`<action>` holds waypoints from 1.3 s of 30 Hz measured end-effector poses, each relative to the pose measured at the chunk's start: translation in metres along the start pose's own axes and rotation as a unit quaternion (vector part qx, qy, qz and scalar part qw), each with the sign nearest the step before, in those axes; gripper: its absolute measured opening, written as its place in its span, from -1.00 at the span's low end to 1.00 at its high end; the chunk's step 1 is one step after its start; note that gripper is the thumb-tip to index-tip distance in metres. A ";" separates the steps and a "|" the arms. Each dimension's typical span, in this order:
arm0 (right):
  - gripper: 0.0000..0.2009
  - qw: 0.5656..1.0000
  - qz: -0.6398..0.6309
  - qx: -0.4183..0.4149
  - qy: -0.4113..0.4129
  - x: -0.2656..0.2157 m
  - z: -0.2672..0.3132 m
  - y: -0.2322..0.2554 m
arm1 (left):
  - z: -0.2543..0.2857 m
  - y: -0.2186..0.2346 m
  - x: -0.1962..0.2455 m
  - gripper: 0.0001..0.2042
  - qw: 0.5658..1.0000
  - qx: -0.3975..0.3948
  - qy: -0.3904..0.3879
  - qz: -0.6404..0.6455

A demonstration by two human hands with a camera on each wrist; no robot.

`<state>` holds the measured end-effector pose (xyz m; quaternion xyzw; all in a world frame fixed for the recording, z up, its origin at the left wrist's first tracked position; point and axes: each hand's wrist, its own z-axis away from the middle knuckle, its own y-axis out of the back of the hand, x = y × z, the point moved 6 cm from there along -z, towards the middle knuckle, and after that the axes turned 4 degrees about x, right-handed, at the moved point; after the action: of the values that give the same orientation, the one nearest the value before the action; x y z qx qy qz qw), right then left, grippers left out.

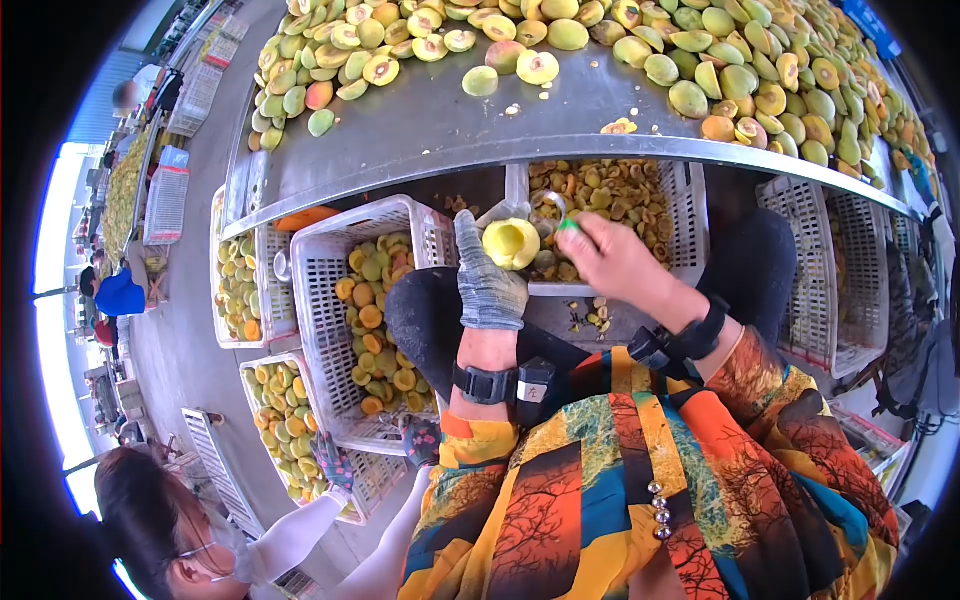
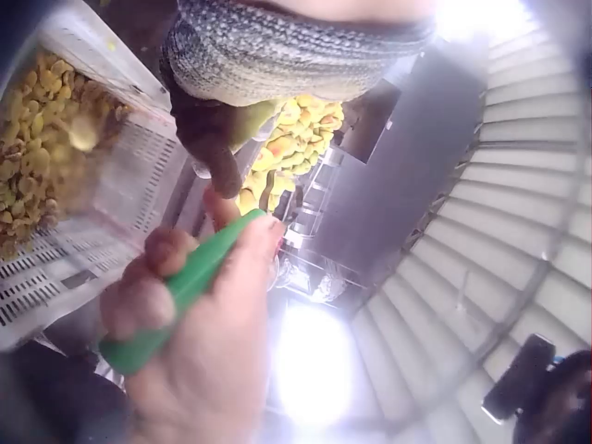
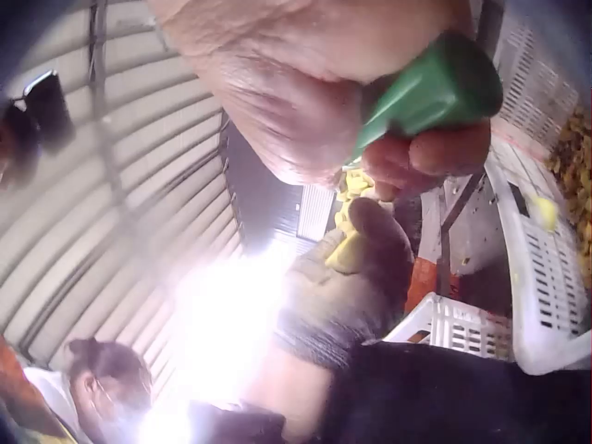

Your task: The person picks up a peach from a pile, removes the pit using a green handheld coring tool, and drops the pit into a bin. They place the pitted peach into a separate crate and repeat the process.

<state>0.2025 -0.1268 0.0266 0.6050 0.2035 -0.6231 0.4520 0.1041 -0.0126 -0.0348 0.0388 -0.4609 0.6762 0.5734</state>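
Observation:
My left hand [image 1: 490,290], in a grey knit glove, holds a pale yellow-green peach half [image 1: 497,246] with its hollowed cut face turned up. Just to the right, my bare right hand [image 1: 622,265] grips a pitting tool by its green handle [image 2: 190,291]. In the head view the tool's curved metal loop [image 1: 549,196] shows beside the fruit, apart from the hollow. The right wrist view has the green handle [image 3: 430,92] deep in the curled fingers, with the gloved hand [image 3: 347,287] beyond. Below both hands stands a white crate [image 1: 690,215] of brownish scraps.
Across the front runs a metal table [image 1: 400,140] heaped with peach halves [image 1: 740,80]. Left of my knees is a tilted white crate [image 1: 320,300] of peaches, with another person's gloved hands [image 1: 335,465] at it. White crates [image 1: 845,270] also stand at right.

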 end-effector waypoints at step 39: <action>-0.64 0.900 0.391 0.085 0.173 -0.031 -0.223 0.046 | 0.077 0.016 0.137 -0.78 0.807 -0.001 -0.455 -0.377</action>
<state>0.3627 0.0384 0.0279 0.7700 -0.0287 -0.2966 0.5641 0.0078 0.0386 0.0798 0.5124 -0.6188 0.3115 0.5074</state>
